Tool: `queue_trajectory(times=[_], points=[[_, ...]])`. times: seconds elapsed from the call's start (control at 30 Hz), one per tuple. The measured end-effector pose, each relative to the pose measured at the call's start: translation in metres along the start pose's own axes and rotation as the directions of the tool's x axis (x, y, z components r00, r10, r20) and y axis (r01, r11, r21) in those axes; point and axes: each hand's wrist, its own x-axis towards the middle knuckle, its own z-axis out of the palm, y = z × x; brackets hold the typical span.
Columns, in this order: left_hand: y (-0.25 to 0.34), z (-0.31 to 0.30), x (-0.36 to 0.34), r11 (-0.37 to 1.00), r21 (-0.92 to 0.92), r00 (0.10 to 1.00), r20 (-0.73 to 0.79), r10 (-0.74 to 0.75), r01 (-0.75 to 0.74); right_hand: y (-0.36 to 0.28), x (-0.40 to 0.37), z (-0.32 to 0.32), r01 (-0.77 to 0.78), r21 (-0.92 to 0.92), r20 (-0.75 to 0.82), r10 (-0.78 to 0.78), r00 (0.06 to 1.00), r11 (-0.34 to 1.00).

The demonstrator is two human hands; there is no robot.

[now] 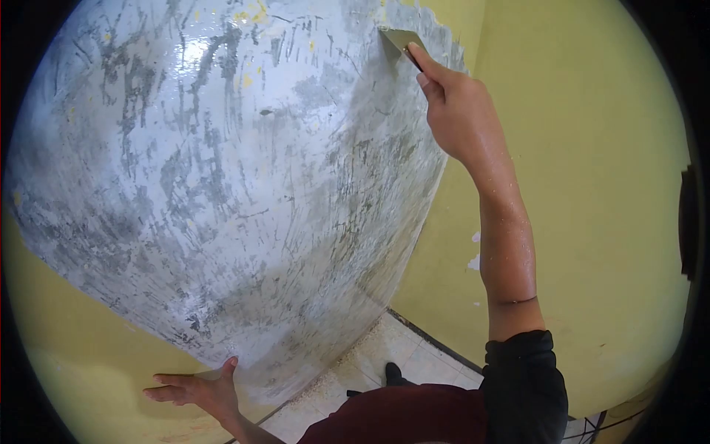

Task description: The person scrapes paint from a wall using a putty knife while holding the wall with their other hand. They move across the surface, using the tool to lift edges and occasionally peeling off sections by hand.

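Near the top of the wall, my right hand (455, 103) is closed around the handle of a metal scraper (403, 40). The scraper's blade edge meets the scraped grey and white wall surface (244, 185), close to the remaining yellow paint at the corner. At the lower left, my left hand (203, 392) has its fingers spread by the wall, near the lower edge of the scraped area, and holds nothing. Small yellow paint patches (251, 78) remain on the upper part of the scraped surface.
A yellow-green wall (592, 222) stands to the right, with small chipped spots (474, 262). Below are floor tiles (429, 362) with debris along the wall's foot, and a dark shoe (394, 372). A dark object (689, 222) is at the far right edge.
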Motion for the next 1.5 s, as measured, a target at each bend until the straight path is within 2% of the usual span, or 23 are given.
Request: queue_trajectory(times=[0.1,0.17,0.3,0.5,0.57,0.67,0.8,0.9,1.0,1.07,1.1,1.17,1.2,1.27,1.4,1.47,1.5], points=[[0.001,-0.002,0.000,1.000,0.000,1.000,0.004,0.000,0.000,-0.012,0.018,-0.009,-0.079,0.028,-0.024,0.079,0.997,0.997],[0.003,-0.001,0.000,1.000,0.013,1.000,0.006,0.001,-0.001,-0.016,0.022,-0.016,-0.134,-0.008,0.047,0.134,0.990,0.991],[-0.002,0.000,0.000,0.999,0.036,1.000,0.000,0.007,-0.007,-0.009,-0.003,-0.009,-0.097,0.015,0.095,0.095,0.991,0.995],[0.000,-0.002,0.001,0.999,0.042,1.000,-0.003,0.005,-0.005,-0.004,-0.002,-0.008,-0.192,0.110,0.149,0.175,0.973,0.975],[0.006,-0.005,0.002,0.999,0.032,1.000,0.012,-0.019,0.018,0.001,-0.011,0.000,-0.122,0.069,0.077,0.117,0.990,0.990],[0.013,-0.007,0.001,0.998,0.024,0.998,0.023,-0.063,0.062,-0.005,0.018,0.004,-0.098,0.068,-0.032,0.100,0.994,0.993],[0.011,-0.006,0.002,0.998,0.020,0.997,0.036,-0.065,0.064,0.000,0.007,-0.001,-0.131,0.042,0.025,0.130,0.991,0.991],[0.009,-0.005,0.001,0.999,0.014,0.998,0.029,-0.048,0.048,0.005,-0.003,0.009,-0.032,0.013,-0.012,0.032,0.999,0.999],[0.006,-0.004,0.000,1.000,0.012,1.000,0.017,-0.024,0.023,-0.004,0.018,-0.002,-0.094,0.022,-0.044,0.095,0.994,0.995],[0.008,-0.004,0.000,0.999,0.014,0.999,0.025,-0.035,0.035,-0.010,0.022,-0.014,-0.137,0.015,0.056,0.136,0.989,0.990],[0.007,-0.004,0.001,0.999,0.013,0.999,0.028,-0.043,0.043,-0.004,0.013,-0.008,-0.145,0.012,0.058,0.144,0.988,0.989],[0.000,-0.002,0.002,1.000,-0.003,0.999,0.021,-0.025,0.025,0.011,-0.008,0.008,-0.004,-0.013,-0.022,0.004,1.000,1.000],[0.000,0.000,0.000,1.000,-0.015,1.000,0.014,-0.025,0.026,0.008,-0.003,0.006,0.011,-0.014,-0.029,-0.011,1.000,1.000],[-0.002,0.002,-0.001,0.999,-0.007,0.999,0.006,-0.036,0.036,-0.003,0.009,-0.001,-0.080,-0.023,-0.002,0.080,0.997,0.997],[0.004,-0.002,0.000,0.998,-0.009,0.997,0.034,-0.068,0.068,-0.008,0.019,-0.010,-0.127,-0.038,0.028,0.128,0.991,0.991],[-0.001,-0.001,0.001,0.999,-0.002,0.999,0.021,-0.036,0.036,0.002,-0.004,0.001,-0.020,-0.009,0.026,0.020,0.999,1.000],[0.001,0.001,0.001,1.000,-0.002,1.000,0.002,-0.025,0.025,0.000,-0.006,0.001,-0.015,-0.010,0.019,0.016,1.000,1.000]])
